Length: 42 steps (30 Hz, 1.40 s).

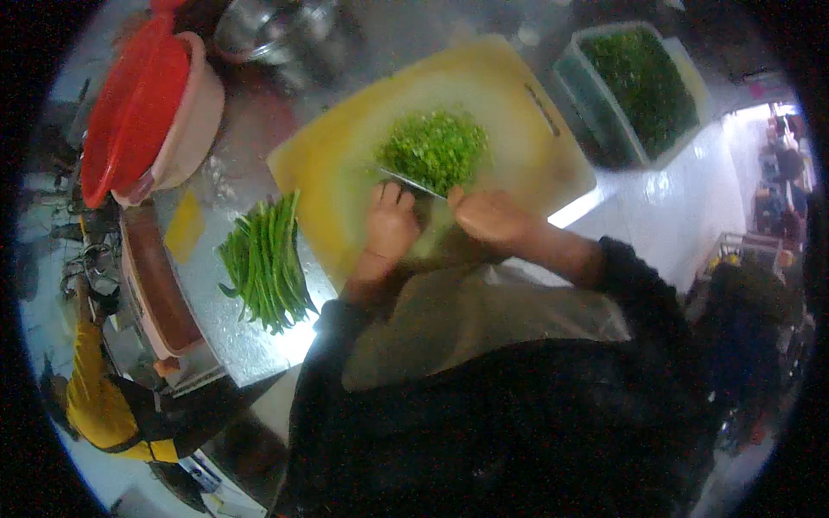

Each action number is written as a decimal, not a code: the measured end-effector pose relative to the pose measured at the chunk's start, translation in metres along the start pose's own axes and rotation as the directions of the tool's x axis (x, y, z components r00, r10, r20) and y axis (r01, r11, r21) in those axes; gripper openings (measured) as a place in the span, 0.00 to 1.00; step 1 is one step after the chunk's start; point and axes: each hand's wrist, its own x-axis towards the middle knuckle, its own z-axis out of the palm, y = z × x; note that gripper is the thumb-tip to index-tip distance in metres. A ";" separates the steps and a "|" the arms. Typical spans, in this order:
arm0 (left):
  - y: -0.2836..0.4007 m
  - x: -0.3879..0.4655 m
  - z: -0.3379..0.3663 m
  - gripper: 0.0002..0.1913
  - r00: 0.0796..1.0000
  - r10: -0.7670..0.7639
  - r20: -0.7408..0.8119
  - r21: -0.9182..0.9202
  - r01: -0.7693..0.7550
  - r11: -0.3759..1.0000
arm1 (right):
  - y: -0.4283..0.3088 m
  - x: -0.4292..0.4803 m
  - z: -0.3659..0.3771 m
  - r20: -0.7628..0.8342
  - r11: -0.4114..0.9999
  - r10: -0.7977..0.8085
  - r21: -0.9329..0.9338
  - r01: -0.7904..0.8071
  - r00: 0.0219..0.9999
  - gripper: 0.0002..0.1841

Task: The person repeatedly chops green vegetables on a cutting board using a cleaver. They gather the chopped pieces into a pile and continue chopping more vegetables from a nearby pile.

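My right hand [489, 217] grips a kitchen knife [414, 182] at its handle end, most of the handle hidden in the fist. The blade lies along the near edge of a heap of finely chopped green vegetable [435, 149]. My left hand [392, 223] is just on the near side of the blade, fingers bent towards it; whether anything is under them is hidden. Beneath both hands lies a worn yellowish cutting board [317, 162] with a slot handle. Left of the board, a bunch of long green beans [269, 262] rests on the metal table [243, 362].
A clear plastic tub [576, 84] full of chopped greens stands at the back right. At the back left are a red plastic colander [139, 116] in a pale basin [201, 123] and a steel bowl [259, 39]. A person in yellow [103, 401] works at far left.
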 end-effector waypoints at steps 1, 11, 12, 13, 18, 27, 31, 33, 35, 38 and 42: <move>-0.001 0.000 0.000 0.10 1.000 0.002 -0.002 0.021 -0.002 1.000 | -0.001 0.004 0.001 0.045 0.996 0.088 0.001 -0.088 0.995 0.10; 0.001 -0.003 -0.003 0.08 0.999 0.046 0.001 -0.010 -0.046 0.999 | 0.014 0.004 0.006 0.108 0.992 0.022 0.120 -0.035 0.994 0.13; 0.000 -0.003 -0.002 0.08 0.999 0.044 -0.006 -0.011 -0.044 0.999 | 0.020 0.006 0.013 0.217 0.984 0.090 0.129 -0.120 0.972 0.14; -0.001 -0.004 0.000 0.08 0.999 0.048 -0.009 -0.016 -0.048 0.999 | 0.023 0.006 0.025 0.209 0.971 0.053 0.219 -0.099 0.977 0.14; -0.006 -0.018 0.007 0.06 0.998 0.057 0.017 -0.011 -0.057 0.998 | 0.028 0.021 0.049 -0.042 0.941 -0.188 0.277 0.192 0.981 0.17; -0.024 -0.023 0.015 0.06 0.998 0.059 -0.037 -0.297 -0.067 0.953 | 0.013 0.013 0.013 0.021 0.967 -0.046 0.251 0.039 0.999 0.15; -0.044 -0.026 0.019 0.04 0.978 0.210 -0.008 -0.075 -0.210 0.975 | 0.013 0.017 0.021 0.000 0.970 -0.088 0.229 0.085 0.996 0.14; -0.066 -0.027 0.021 0.18 0.887 0.121 0.445 0.151 -0.208 0.967 | 0.011 0.022 0.023 0.002 0.974 -0.112 0.197 0.109 0.994 0.14; -0.076 -0.039 0.031 0.25 0.861 -0.052 0.505 -0.005 0.063 0.998 | 0.009 0.028 0.021 0.023 0.981 -0.128 0.151 0.123 0.992 0.14; -0.068 -0.045 0.048 0.15 0.935 -0.294 0.196 -0.515 0.354 0.781 | 0.006 0.034 0.017 0.068 0.987 -0.147 0.079 0.142 0.987 0.14; -0.044 -0.029 0.025 0.05 0.988 0.154 -0.005 -0.160 -0.152 0.975 | 0.008 0.035 0.021 0.055 0.979 -0.154 0.146 0.145 0.986 0.16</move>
